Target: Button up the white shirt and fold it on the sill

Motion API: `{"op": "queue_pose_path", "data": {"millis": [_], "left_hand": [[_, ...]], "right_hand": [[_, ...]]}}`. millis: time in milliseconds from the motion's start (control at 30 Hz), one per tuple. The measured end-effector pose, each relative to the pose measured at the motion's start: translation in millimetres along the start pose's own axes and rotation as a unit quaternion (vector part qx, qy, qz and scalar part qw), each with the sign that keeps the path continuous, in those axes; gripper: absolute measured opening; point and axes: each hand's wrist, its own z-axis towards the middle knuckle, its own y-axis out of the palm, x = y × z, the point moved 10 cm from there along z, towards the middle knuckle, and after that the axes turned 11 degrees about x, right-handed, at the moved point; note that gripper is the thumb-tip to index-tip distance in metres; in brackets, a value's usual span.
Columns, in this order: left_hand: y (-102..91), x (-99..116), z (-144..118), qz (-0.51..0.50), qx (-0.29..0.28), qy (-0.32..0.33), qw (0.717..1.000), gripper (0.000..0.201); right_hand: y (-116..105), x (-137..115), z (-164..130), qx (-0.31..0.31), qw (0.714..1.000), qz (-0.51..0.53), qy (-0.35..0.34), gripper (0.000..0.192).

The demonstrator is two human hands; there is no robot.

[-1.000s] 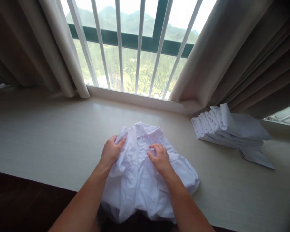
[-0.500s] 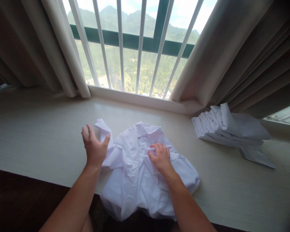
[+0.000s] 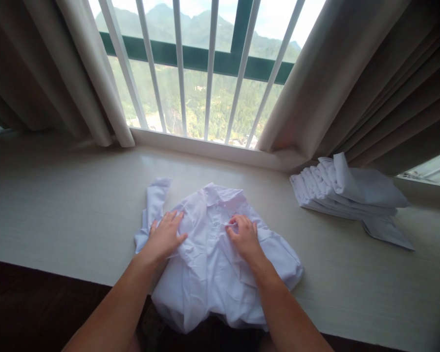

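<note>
A white collared shirt (image 3: 216,274) lies front side up across the surface, its lower part hanging over the near edge. Flat on the shirt's left shoulder rests my left hand (image 3: 166,235), fingers spread. Beyond that hand a sleeve (image 3: 156,195) is bent back and points toward the window. My right hand (image 3: 244,237) is at the shirt's chest, right of the button strip, with thumb and fingers pinching a fold of the cloth. The collar (image 3: 223,195) faces the window.
A stack of folded white garments (image 3: 326,190) stands at the right on the pale surface (image 3: 77,210). Behind are a barred window (image 3: 198,88) and beige curtains (image 3: 91,78) (image 3: 322,83). The surface's near edge drops to a dark area.
My left hand has come down and to the right, from above the sleeve onto the shirt's shoulder. The sleeve now lies farther left. My right hand has stayed in place.
</note>
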Motion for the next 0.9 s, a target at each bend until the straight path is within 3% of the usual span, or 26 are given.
{"op": "queue_pose_path", "data": {"millis": [200, 367, 500, 600, 667, 733, 833, 900], "left_hand": [[-3.0, -24.5, 0.4, 0.017, -0.013, -0.035, 0.999, 0.066], [-4.8, -38.0, -0.4, 0.037, -0.011, -0.06, 0.997, 0.077], [-21.1, -30.7, -3.5, 0.055, 0.01, -0.06, 0.997, 0.076], [-44.6, -18.4, -9.6, 0.059, 0.073, -0.047, 0.994, 0.063], [-59.0, -16.3, -14.9, 0.067, 0.114, -0.049, 0.99, 0.054], [-63.1, -18.4, -18.2, 0.053, 0.115, -0.043, 0.991, 0.049], [-49.6, -28.4, -20.0, -0.032, 0.045, -0.034, 0.998, 0.05], [-35.0, -37.6, -22.5, -0.102, -0.012, -0.048, 0.994, 0.056]], "right_hand": [[-24.9, -2.5, 4.3, 0.057, 0.996, 0.067, 0.014, 0.025], [-48.2, -3.0, 6.3, 0.134, 0.984, 0.118, 0.008, 0.033], [-74.9, -1.1, 4.3, 0.196, 0.969, 0.151, -0.001, 0.042], [-98.7, 12.2, 0.1, 0.223, 0.96, 0.171, 0.009, 0.048], [-118.1, 30.2, -3.2, 0.244, 0.954, 0.176, 0.021, 0.051], [-141.6, 57.5, -5.9, 0.271, 0.945, 0.177, 0.04, 0.052], [-184.5, 115.0, -8.6, 0.32, 0.924, 0.193, 0.076, 0.055], [-221.9, 167.5, -16.5, 0.385, 0.882, 0.242, 0.121, 0.058]]}}
